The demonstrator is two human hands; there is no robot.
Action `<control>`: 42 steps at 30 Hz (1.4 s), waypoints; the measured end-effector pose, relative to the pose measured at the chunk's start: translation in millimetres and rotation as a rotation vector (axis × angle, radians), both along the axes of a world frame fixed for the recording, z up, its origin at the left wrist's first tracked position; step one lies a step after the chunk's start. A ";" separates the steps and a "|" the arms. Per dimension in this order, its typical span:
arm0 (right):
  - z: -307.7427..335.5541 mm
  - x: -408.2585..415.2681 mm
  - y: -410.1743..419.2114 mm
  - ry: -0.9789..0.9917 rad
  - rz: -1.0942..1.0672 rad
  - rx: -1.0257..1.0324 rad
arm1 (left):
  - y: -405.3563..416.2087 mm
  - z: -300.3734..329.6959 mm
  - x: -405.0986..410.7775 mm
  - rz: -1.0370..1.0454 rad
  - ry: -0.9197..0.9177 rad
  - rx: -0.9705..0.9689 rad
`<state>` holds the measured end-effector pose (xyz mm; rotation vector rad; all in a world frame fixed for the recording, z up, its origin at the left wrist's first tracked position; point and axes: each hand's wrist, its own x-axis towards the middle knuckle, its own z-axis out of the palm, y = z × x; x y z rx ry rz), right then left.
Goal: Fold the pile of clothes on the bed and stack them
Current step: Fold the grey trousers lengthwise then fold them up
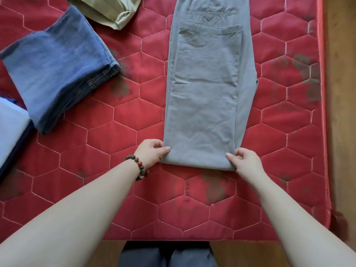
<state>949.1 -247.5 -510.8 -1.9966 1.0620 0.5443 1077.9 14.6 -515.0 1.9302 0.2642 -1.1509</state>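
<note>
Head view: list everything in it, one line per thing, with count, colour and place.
Grey trousers: one, grey, lengthwise on the mattress right of centre, near end folded.
Jeans: one, blue, folded, on the left.
Khaki garment: one, olive-tan, top edge, partly cut off.
Pale cloth: one, light blue over dark blue, left edge, partly cut off.
Mattress: one, red, hexagon-quilted, stained, under everything.
Floor: wood-brown, right side and bottom.
Bracelet: one, brown beads with a red one, on the left wrist.
Left hand: pinches the trousers' near left corner.
Right hand: pinches the near right corner.
</note>
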 end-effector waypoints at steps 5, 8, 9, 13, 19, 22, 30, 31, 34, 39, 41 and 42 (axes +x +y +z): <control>20.2 2.1 21.4 -0.105 -0.045 -0.342 | -6.7 14.1 -8.2 -0.028 -0.326 0.191; 19.1 10.4 43.8 -0.449 0.307 -0.720 | -21.4 21.8 -22.6 -0.266 -0.976 0.237; 11.7 16.4 53.8 -0.520 0.439 -0.702 | -31.0 18.4 -29.0 -0.394 -1.055 0.146; -25.3 33.5 84.7 -0.481 0.790 -0.539 | -58.2 -20.4 -51.2 -0.891 -0.981 0.128; -49.1 33.5 29.6 -0.243 0.846 -0.651 | -48.1 -37.2 -46.6 -0.916 -0.956 0.373; -44.2 35.1 13.4 -0.163 0.749 -0.718 | -46.6 -34.4 -43.7 -0.833 -0.924 0.455; -45.7 97.0 22.3 -0.454 0.846 -0.636 | -112.1 -36.1 20.2 -0.853 -1.014 0.435; -48.6 109.8 19.9 -0.462 0.828 -0.627 | -119.6 -38.2 34.1 -0.845 -1.025 0.449; -54.1 149.4 2.9 -0.440 0.808 -0.681 | -132.9 -44.1 73.4 -0.811 -1.072 0.444; -58.6 210.6 -30.4 -0.436 0.839 -0.737 | -153.1 -45.8 139.3 -0.821 -1.114 0.454; -57.9 238.2 -44.7 -0.410 0.840 -0.749 | -163.9 -46.5 166.8 -0.836 -1.132 0.480; -57.2 253.5 -53.0 -0.397 0.835 -0.754 | -169.0 -46.8 180.7 -0.839 -1.148 0.489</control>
